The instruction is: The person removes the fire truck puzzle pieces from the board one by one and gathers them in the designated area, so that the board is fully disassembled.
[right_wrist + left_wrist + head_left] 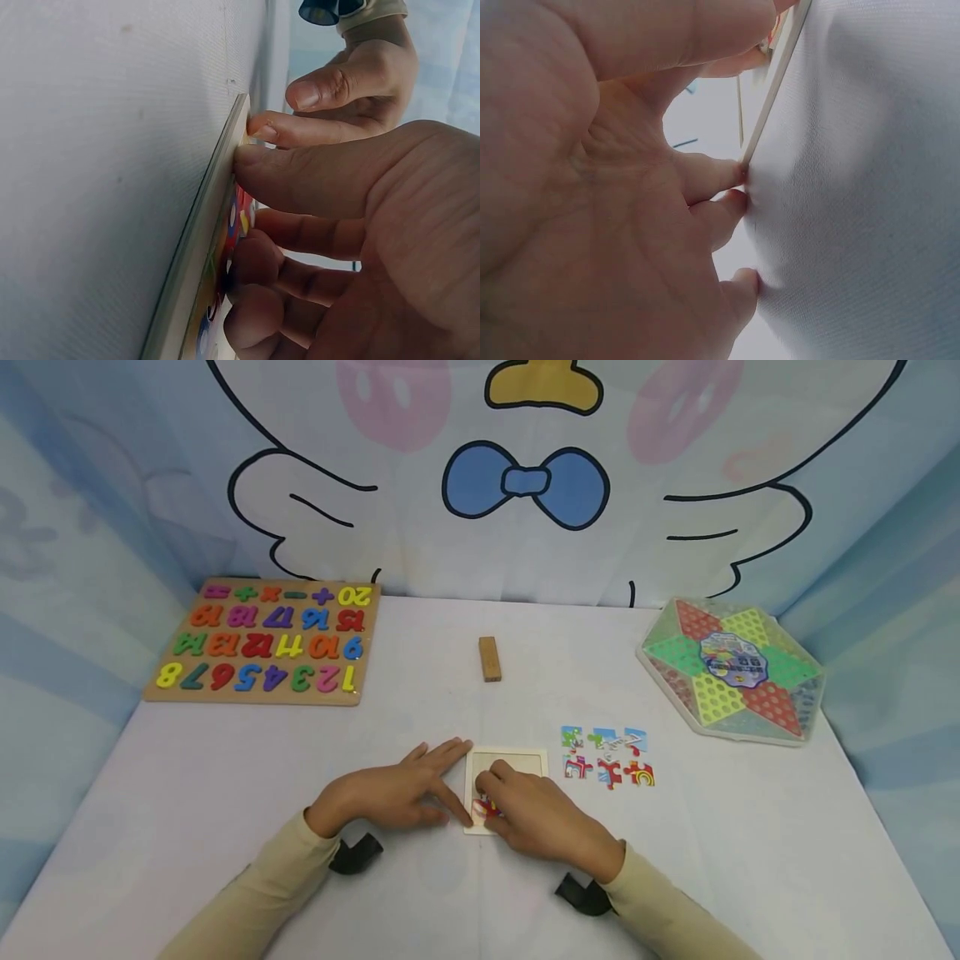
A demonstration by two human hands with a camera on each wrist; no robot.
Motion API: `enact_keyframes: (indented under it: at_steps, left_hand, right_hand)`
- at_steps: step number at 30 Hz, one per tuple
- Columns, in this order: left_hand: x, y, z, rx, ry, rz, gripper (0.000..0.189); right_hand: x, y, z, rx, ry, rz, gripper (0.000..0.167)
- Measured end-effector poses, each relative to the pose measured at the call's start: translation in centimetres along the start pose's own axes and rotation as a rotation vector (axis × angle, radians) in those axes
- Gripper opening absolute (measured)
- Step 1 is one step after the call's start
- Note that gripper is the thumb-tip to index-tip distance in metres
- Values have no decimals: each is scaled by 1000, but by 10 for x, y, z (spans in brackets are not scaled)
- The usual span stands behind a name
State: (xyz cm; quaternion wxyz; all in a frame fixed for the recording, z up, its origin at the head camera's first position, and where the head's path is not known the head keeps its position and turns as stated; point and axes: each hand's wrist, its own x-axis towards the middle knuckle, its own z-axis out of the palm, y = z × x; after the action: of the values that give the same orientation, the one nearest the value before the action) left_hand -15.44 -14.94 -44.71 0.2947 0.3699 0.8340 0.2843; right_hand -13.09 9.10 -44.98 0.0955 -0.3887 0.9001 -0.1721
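A small wooden puzzle tray [534,752] lies on the table between both hands. My left hand [401,789] rests at its left side with fingers spread, one fingertip at the far left corner and another at the near left one. Over the tray's near part my right hand [540,810] bends its fingers, holding a red puzzle piece [489,808] at the near left corner between thumb and fingertips. In the right wrist view the thumb touches the tray rim [217,176], beside colourful printed pieces [241,210] that the fingers partly hide.
Several loose puzzle pieces [609,773] lie in two rows right of the tray. Beyond it stands a wooden block [490,658]. A number board [258,693] lies at the back left, a hexagonal game box [735,672] at the back right. A printed curtain [525,560] borders the table.
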Motion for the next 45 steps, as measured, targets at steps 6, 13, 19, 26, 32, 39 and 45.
enact_keyframes:
  at_steps: [6,13,19,26,32,39,45]
  left_hand:
    - [0,0,-1,-10,-5,-11,28]
    - [1,0,-2,-18,-10,-8,29]
    - [2,0,-2,-5,-5,-9,30]
    - [1,-1,-2,-13,2,-11,31]
    - [0,1,-2,-22,8,-6,32]
    - [-1,2,-1,-22,15,-12,33]
    - [0,0,0,-19,14,-17,36]
  right_hand:
    - [1,1,0,40,-4,15,27]
    - [0,2,1,84,4,33,29]
    - [1,3,2,112,65,2,25]
    - [1,4,2,129,61,-37,27]
    - [1,4,2,131,51,-47,24]
    - [3,5,3,143,60,-79,15]
    - [3,7,-1,208,67,-115,13]
